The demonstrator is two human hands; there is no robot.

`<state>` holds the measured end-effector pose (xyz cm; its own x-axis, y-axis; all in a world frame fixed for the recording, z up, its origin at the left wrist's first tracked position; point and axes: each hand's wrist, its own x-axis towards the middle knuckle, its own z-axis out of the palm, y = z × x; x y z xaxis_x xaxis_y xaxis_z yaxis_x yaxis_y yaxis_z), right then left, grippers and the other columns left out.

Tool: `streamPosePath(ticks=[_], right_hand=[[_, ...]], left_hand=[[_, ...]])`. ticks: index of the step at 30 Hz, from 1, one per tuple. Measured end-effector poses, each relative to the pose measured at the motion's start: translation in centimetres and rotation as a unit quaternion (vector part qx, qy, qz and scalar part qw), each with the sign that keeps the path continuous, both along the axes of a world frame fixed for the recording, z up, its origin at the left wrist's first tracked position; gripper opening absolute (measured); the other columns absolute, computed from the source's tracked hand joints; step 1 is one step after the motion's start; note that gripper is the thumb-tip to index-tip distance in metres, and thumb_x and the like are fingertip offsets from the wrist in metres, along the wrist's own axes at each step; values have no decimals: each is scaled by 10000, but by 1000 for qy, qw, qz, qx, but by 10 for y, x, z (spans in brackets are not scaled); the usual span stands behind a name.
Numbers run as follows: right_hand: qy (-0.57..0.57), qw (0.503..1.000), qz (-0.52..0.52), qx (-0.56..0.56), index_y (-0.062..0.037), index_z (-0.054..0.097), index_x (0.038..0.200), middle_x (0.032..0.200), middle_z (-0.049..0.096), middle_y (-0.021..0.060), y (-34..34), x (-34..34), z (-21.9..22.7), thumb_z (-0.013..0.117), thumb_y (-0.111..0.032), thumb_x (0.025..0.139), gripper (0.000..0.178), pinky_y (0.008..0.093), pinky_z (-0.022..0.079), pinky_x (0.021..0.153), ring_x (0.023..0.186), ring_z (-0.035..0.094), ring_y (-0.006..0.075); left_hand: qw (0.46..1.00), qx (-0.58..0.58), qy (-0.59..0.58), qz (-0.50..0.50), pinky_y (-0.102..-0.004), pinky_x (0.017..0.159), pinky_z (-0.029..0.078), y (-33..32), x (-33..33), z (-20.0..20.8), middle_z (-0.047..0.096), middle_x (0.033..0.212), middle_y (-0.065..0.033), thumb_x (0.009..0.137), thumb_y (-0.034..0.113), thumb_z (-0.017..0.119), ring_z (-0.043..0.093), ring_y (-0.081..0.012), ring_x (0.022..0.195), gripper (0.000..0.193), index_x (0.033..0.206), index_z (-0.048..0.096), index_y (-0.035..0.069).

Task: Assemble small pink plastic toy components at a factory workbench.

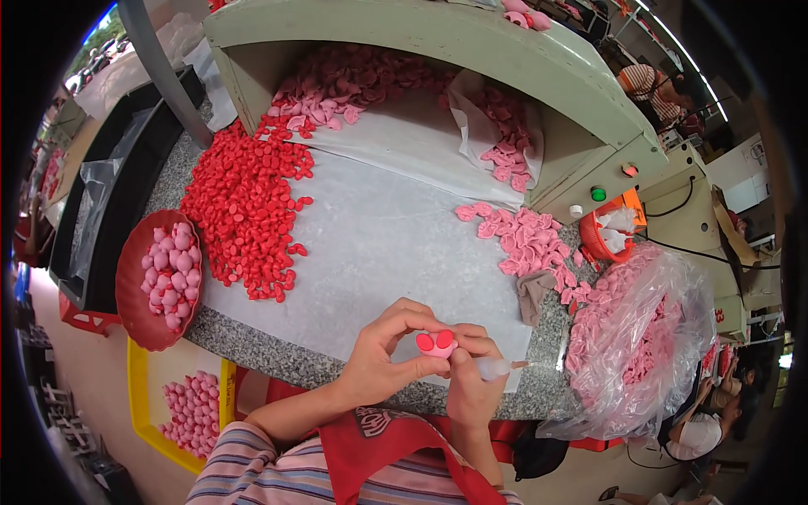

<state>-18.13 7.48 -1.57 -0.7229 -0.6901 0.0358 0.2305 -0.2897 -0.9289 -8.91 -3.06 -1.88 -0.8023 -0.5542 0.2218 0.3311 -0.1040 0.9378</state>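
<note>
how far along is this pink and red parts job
Done: pink pieces fill the red bowl and the yellow bin. In hand: the left hand holds one pink piece bearing two red parts; the right hand holds a small applicator. Left: a big red heap, loose pink shells and a full bag.

A heap of small red pieces [244, 210] covers the left part of the white sheet [379, 244] on the speckled stone bench [252, 349], and pale pink pieces [526, 240] lie scattered toward its right edge, near a crumpled brown cloth [532, 295]. At the bench's left edge a red bowl [133, 295] holds pink assembled pieces, with a yellow tray [139, 396] of more below it. At the right corner sits a clear plastic bag [644, 337] of pink pieces, beside a green machine housing [539, 67] along the back edge.
</note>
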Motion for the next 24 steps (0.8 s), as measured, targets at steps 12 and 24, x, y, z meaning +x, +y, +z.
streamPosePath(ticks=[12, 24], right_hand=[[208, 975, -42, 58, 19, 586, 1042, 1090, 533, 187, 4, -3, 15, 548, 108, 701, 354, 234, 474, 592, 612, 569, 131], [109, 991, 16, 82, 22, 581, 1063, 1100, 531, 164, 4, -6, 17, 573, 138, 705, 376, 222, 490, 572, 683, 603, 131]], left_hand=[[995, -32, -76, 62, -306, 886, 461, 1, 3, 12, 511, 1113, -126, 729, -81, 645, 531, -194, 1036, 411, 1118, 527, -21], [994, -60, -56, 69, -301, 848, 476, -4, 4, 16, 501, 1125, -105, 720, -60, 664, 532, -188, 1019, 382, 1083, 561, -5]])
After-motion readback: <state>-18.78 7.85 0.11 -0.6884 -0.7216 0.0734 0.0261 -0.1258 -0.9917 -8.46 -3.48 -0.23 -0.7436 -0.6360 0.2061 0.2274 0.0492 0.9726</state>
